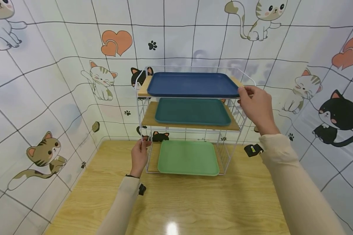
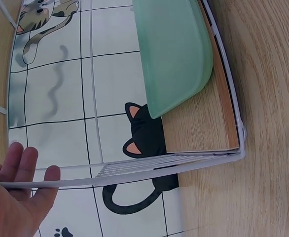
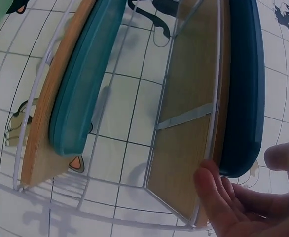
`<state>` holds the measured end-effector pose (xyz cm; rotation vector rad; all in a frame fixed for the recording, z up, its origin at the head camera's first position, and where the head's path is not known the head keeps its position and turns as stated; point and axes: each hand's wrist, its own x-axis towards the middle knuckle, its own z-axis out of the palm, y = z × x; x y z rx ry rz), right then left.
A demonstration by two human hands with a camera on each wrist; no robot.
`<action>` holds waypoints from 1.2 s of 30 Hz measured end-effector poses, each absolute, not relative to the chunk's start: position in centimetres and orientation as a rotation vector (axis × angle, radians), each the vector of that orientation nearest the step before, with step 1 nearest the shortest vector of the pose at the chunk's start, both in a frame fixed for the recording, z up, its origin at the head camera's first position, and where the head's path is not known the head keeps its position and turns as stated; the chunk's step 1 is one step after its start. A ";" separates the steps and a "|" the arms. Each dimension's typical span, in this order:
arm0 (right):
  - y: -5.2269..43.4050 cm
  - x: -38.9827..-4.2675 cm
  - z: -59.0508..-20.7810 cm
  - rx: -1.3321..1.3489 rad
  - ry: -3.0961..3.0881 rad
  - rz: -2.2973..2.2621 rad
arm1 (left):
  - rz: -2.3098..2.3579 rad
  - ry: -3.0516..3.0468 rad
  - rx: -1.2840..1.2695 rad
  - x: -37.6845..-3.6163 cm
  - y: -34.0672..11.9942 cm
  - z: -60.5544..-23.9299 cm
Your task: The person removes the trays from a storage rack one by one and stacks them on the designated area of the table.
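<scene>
A white wire rack (image 1: 237, 142) with three wooden shelves stands on the table. On its top shelf lies a dark blue tray (image 1: 194, 84), on the middle one a teal tray (image 1: 192, 111), on the bottom one a light green tray (image 1: 188, 158). My left hand (image 1: 139, 156) holds the rack's left front post, thumb and fingers on either side of the wire. At the top shelf's right front corner, my right hand (image 1: 257, 104) grips the corner of the dark blue tray. Its fingertips (image 3: 207, 173) reach the shelf edge below the tray.
A wood-grain table (image 1: 194, 199) extends in front of the rack and to both sides. Behind and beside it hangs a white tiled-pattern wall covering (image 1: 179, 42) with cartoon cats. Low wire sides (image 1: 223, 153) edge the shelves.
</scene>
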<state>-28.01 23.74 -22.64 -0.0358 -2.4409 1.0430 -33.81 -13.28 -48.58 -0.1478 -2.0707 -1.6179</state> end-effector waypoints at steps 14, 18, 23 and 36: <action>23.8 -29.0 -21.6 -0.048 -2.475 1.268 | -1.615 -2.085 -0.155 -33.8 -13.5 -48.3; 23.9 -29.2 -21.6 -0.037 -2.496 1.366 | -1.619 -2.095 -0.153 -33.8 -13.6 -48.5; 24.0 -28.7 -21.5 -0.040 -2.551 1.222 | -1.632 -2.107 -0.150 -33.7 -13.7 -48.7; 23.7 -27.3 -21.4 0.353 -2.476 0.603 | -1.646 -2.101 -0.149 -33.7 -13.7 -48.9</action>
